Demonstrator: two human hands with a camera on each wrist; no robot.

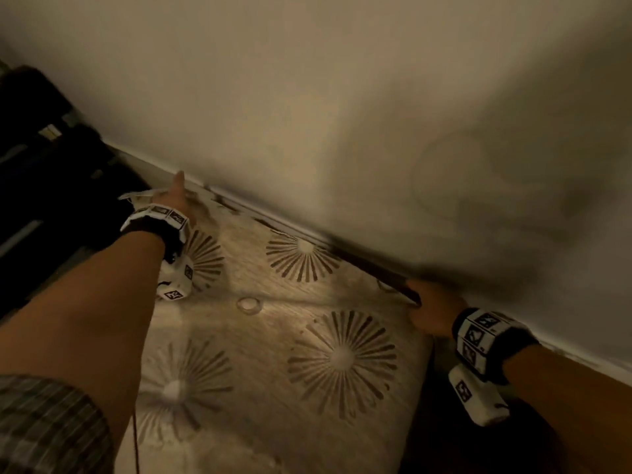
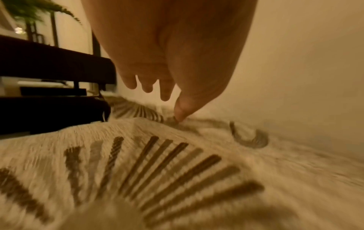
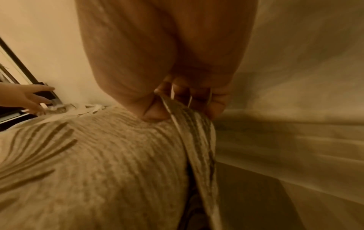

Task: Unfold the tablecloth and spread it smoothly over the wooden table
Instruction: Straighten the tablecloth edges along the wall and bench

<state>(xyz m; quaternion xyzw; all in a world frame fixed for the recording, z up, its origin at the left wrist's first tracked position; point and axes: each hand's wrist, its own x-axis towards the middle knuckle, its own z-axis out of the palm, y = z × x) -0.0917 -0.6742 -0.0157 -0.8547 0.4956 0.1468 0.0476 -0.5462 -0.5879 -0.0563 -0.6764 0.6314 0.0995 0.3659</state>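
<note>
From the head view, the cloth, pale with dark sunburst prints, lies spread over the counter, its far edge running along the wall. The left hand reaches to the cloth's far left corner beside the wall, fingers straight and apart, close to dark furniture left of the cloth. The right hand sits at the cloth's far right corner against the wall, curled around the edge. A small clear ring lies on the cloth between the two hands. A plaid sleeve shows at the lower left. In the left wrist view, the left hand hangs over the cloth with fingers relaxed and spread, and the thumb tip touches a rumpled fold near the wall; dark furniture stands left of the cloth, with a plant above it. In the right wrist view, the right hand pinches the cloth at its hem, fingers curled behind the gathered edge and thumb pressed on top, while the fabric drapes down off the corner; the left hand is visible far across the cloth
</note>
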